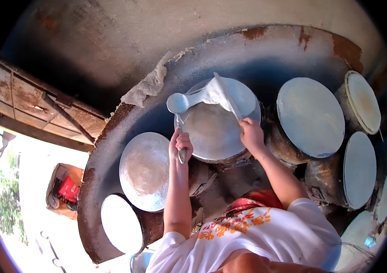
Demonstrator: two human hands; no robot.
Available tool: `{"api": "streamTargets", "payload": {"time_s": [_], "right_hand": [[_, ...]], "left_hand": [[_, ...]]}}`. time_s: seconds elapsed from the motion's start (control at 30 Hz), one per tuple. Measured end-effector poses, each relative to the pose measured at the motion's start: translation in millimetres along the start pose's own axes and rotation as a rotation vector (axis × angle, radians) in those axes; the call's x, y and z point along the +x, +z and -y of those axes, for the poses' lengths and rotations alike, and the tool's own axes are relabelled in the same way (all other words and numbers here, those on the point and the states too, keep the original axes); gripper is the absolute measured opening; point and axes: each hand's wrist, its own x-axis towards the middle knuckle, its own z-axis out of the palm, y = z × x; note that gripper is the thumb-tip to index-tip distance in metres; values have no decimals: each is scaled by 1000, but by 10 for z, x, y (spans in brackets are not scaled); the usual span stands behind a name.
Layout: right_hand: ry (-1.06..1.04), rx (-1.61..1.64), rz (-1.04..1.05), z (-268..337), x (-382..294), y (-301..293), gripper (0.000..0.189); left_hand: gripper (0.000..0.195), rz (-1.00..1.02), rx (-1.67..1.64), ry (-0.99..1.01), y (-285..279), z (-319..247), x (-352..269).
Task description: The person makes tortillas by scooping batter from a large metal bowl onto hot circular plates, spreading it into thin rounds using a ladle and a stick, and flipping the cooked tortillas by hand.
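Observation:
My left hand point(181, 142) grips the handle of a metal ladle point(177, 103), whose bowl is over the far left edge of a round griddle point(210, 136). In my right hand point(252, 134) is a thin flat spreader point(227, 94), tilted above the same griddle. Thick white batter point(214, 91) clings to the spreader, and strands of it stretch across to the ladle bowl. White also covers the far right part of the griddle. Its near and left surface shows bare greyish metal with a brownish middle. My fingers hide part of both handles.
To the left are a bare metal griddle point(144, 170) and a bright white round top point(122, 223). Several white-covered griddles point(311, 117) stand on the right. A curved, rust-stained rim point(106, 143) runs behind, with a ragged dried sheet point(149, 83) on it. Beyond sits an open bag point(57, 170).

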Motion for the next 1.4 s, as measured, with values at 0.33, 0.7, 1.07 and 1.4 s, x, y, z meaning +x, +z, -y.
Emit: {"api": "streamTargets", "payload": {"time_s": [0.33,0.7,1.07,1.4], "right_hand": [[-443,201,252,-148,655,-178,28],[-441,388,460,-349,845,45,23],[-530,468,547,-426,1259,167,20],[-557,447,632,-803,1849,171,25]], "left_hand": [[34,296,-218,225,-256,1001,-316],[40,419,-132,369,-40,1696,-217],[41,227,-97,372,-208,1623,-179],[36,80,88,473,-29,1728,-442]]}}
